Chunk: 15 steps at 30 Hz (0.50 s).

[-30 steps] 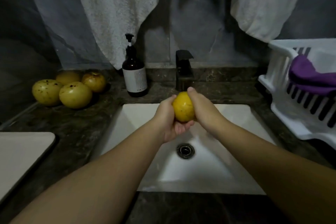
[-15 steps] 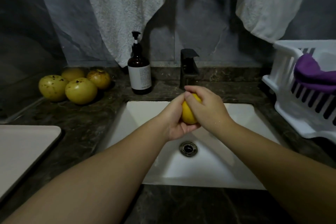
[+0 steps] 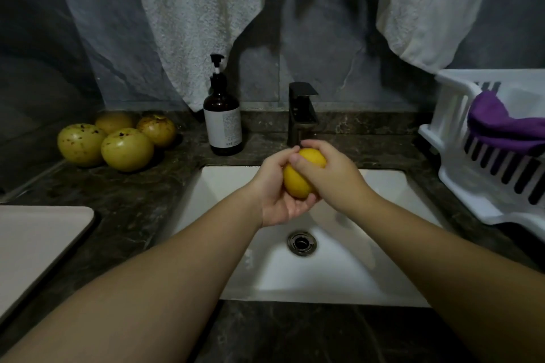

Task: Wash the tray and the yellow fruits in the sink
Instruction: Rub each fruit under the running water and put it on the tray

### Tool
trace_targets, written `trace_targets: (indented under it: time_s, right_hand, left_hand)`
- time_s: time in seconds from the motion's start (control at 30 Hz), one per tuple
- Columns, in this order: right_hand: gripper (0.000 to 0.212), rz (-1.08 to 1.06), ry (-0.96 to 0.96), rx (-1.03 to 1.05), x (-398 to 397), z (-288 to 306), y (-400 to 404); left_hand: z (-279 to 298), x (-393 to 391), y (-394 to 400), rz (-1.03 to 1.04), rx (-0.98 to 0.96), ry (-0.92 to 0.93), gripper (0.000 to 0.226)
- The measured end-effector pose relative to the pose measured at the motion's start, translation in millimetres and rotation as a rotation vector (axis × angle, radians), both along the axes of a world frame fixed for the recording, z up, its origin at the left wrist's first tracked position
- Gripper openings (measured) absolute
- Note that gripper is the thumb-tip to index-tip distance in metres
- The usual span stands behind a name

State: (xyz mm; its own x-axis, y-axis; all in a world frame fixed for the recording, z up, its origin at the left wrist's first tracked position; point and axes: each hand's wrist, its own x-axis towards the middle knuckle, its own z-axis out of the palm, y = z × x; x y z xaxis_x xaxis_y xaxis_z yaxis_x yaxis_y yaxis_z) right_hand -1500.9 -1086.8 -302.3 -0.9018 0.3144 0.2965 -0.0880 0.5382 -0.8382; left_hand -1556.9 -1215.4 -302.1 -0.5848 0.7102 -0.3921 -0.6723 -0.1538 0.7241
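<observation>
Apparently both hands [image 3: 283,186] round fruit [image 3: 300,177].

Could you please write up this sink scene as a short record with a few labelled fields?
held fruit: yellow fruit over the sink, below the faucet
left hand: left hand cups it from beneath
right hand: right hand wraps over its top
waiting fruits: four yellow fruits on the counter, left of the soap bottle
tray: tray on the counter, far left
rack: white rack holding a purple cloth
</observation>
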Motion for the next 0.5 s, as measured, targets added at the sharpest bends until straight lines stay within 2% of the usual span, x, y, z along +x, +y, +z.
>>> trace_targets:
  time_s: [0.07,0.2,0.27,0.33,0.43,0.5]
  right_hand:
    - [0.048,-0.001,-0.022,-0.088,1.1,-0.9,-1.7]
    - [0.048,-0.065,0.193,0.188,4.8,-0.1,-12.0]
    - [0.046,-0.074,0.231,0.238,3.2,0.2,-13.5]
    - [0.04,-0.093,0.184,0.154,0.4,-0.4,-9.1]
    - [0.033,-0.067,0.044,-0.149,-1.0,-1.4,-1.6]
    - [0.037,-0.068,-0.002,-0.128,0.9,-4.2,-4.2]
  left_hand:
    - [-0.1,-1.2,1.6,0.042,-0.012,0.066,0.048]
    - [-1.0,0.1,6.3,0.126,0.112,0.051,0.058]
    - [-1.7,1.5,7.7,0.124,0.131,0.063,0.057]
    - [-2.5,1.3,7.9,0.115,0.094,0.11,0.057]
    - [-4.1,2.0,8.5,0.102,-0.003,0.179,0.064]
    - [-3.3,2.9,9.6,0.136,-0.008,0.146,0.06]
